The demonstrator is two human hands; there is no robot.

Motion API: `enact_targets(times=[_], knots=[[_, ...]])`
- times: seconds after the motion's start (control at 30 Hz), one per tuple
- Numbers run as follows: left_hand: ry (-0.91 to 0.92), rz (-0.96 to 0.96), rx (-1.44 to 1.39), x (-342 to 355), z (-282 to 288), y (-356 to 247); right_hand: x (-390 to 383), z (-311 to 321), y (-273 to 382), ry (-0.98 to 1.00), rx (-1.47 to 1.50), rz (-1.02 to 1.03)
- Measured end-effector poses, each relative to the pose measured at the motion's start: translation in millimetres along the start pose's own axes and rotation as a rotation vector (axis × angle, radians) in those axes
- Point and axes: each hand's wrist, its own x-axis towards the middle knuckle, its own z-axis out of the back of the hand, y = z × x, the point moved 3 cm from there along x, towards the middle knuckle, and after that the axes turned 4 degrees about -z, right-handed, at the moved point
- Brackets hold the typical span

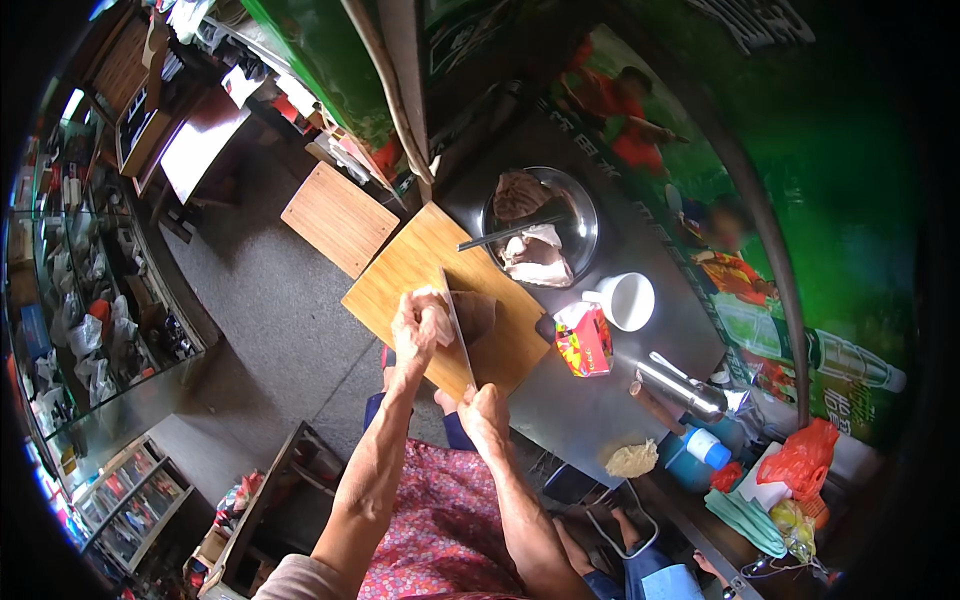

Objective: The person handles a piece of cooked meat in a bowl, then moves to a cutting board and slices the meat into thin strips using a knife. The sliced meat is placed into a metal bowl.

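Note:
A wooden cutting board lies on the corner of a metal table. My right hand is closed round the handle of a knife, whose long blade stands on edge across the board, pointing away from me. Left of the blade, my left hand presses with curled fingers on a pale piece of meat. Darker brown meat lies against the blade's right side. Beyond the board, a steel bowl holds a brown chunk and a pale piece of meat, with dark tongs or chopsticks across its rim.
A white mug and a red carton stand right of the board; a steel flask lies further right. A wooden stool is beyond the board's left corner. Glass shelves line the left. Another person's legs show at lower right.

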Motion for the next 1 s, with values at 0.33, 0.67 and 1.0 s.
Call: enact_targets(times=[0.33,0.67,1.0], knots=[[0.269,0.291,0.099,33.1,22.4,-31.9,-10.7,16.9,-28.3,-0.062,0.0,-0.041],[-0.124,-0.031,0.524,3.4,28.0,-59.9,-3.0,32.2,-23.2,0.026,0.079,-0.07],[0.077,-0.461,0.771,-10.2,2.1,-69.4,-9.6,32.4,-28.4,0.051,0.161,0.058]])
